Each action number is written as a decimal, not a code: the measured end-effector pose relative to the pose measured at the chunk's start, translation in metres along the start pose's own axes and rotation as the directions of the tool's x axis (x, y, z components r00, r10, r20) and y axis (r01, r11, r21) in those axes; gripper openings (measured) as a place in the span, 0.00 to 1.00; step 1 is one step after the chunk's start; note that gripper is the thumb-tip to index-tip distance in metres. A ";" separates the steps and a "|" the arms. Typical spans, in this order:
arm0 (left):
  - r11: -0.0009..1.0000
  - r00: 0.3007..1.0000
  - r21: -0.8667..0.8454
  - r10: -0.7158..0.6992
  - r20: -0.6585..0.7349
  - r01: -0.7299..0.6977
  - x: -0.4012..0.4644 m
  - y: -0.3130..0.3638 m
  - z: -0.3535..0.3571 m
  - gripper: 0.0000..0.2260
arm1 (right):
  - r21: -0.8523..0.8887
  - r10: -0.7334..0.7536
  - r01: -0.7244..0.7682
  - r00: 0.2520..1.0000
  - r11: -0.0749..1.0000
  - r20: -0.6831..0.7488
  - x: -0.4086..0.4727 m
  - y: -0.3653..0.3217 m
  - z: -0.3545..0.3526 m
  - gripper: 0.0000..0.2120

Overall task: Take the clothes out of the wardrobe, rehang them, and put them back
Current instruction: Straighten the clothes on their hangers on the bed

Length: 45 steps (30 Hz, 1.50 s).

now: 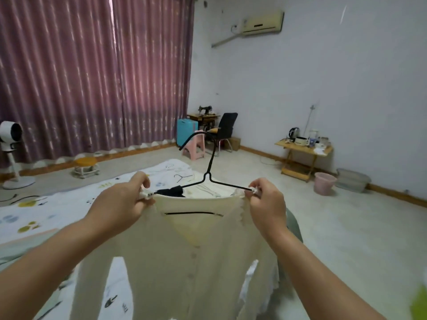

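Both hands pinch the shoulders of a cream cardigan [180, 262] against the ends of a black hanger [209, 179], the left hand [120, 202] at one tip and the right hand [265, 199] at the other, so the hanger's ends are mostly hidden by fingers and cloth, and the cardigan's hem is cut off at the bottom edge. It hangs above a patterned bedsheet [46, 211], where a second hanger [182, 177] is hard to make out among the print. Beyond lie a grey floor [346, 227], mauve curtains [92, 72], a fan [11, 146], a pink stool [195, 146], a folding table [302, 151] and a pink bucket [324, 182].
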State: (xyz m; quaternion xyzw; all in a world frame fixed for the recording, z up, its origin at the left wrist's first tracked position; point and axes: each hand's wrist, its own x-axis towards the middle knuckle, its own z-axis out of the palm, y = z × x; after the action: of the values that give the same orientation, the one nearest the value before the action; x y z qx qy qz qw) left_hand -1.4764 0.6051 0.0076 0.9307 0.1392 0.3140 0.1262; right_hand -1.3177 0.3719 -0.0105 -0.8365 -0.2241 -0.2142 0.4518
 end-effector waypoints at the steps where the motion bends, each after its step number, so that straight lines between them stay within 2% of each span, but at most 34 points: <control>1: 0.999 0.999 0.003 0.035 0.017 -0.035 0.004 0.014 0.006 0.08 | -0.007 -0.007 0.007 1.000 1.000 -0.007 0.006 0.010 -0.015 0.04; 3: 0.993 0.992 0.036 0.106 0.075 -0.109 0.013 0.040 0.022 0.05 | -0.032 -0.024 0.024 1.000 0.999 -0.003 0.018 0.030 -0.043 0.04; 5: 0.987 0.984 0.053 0.144 0.103 -0.150 0.019 0.062 0.041 0.07 | -0.055 -0.050 0.051 0.999 0.997 0.018 0.029 0.050 -0.069 0.04; 10: 0.987 0.984 -0.013 0.157 -0.089 -0.159 0.032 0.122 0.090 0.03 | -0.112 -0.106 0.111 0.993 0.988 0.047 0.059 0.097 -0.123 0.04; 18: 0.992 0.983 -0.012 0.125 -0.136 -0.128 0.092 0.183 0.172 0.10 | -0.190 -0.095 0.117 0.988 0.975 0.122 0.127 0.172 -0.161 0.11; 22: 0.989 0.976 -0.027 0.137 -0.170 -0.143 0.151 0.198 0.211 0.08 | -0.195 -0.049 0.078 0.987 0.978 0.154 0.177 0.210 -0.166 0.14; 24: 0.983 0.966 -0.034 0.171 -0.196 -0.181 0.184 0.203 0.228 0.06 | -0.151 -0.005 0.026 0.990 0.988 0.138 0.206 0.227 -0.166 0.11; 26: 0.980 0.974 -0.083 0.168 -0.152 -0.182 0.217 0.210 0.245 0.06 | -0.113 0.030 -0.015 0.991 0.994 0.132 0.236 0.246 -0.163 0.05; 30: 0.967 0.970 -0.110 0.217 -0.110 -0.229 0.273 0.223 0.280 0.07 | -0.187 0.076 -0.052 0.990 0.981 0.119 0.285 0.284 -0.153 0.16; 33: 0.958 0.962 -0.125 0.243 -0.123 -0.258 0.306 0.233 0.306 0.11 | -0.178 0.085 -0.075 0.995 0.981 0.047 0.315 0.310 -0.144 0.15; 37: 0.962 0.959 -0.071 0.252 -0.127 -0.262 0.348 0.250 0.335 0.12 | -0.070 0.016 -0.021 0.997 0.997 -0.076 0.359 0.342 -0.131 0.07; 39: 0.972 0.965 -0.057 0.217 -0.146 -0.227 0.367 0.257 0.349 0.12 | -0.052 -0.044 0.039 0.993 0.998 -0.108 0.386 0.359 -0.125 0.07; 45: 0.996 0.987 -0.072 0.040 -0.156 -0.052 0.407 0.283 0.382 0.10 | 0.056 -0.149 0.152 0.987 0.987 -0.059 0.473 0.411 -0.106 0.08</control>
State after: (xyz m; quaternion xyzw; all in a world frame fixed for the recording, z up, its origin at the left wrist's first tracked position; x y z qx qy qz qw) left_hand -0.8780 0.4231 0.0275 0.9010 0.1149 0.3931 0.1431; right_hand -0.7182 0.1660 0.0368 -0.7970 -0.2805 -0.2634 0.4655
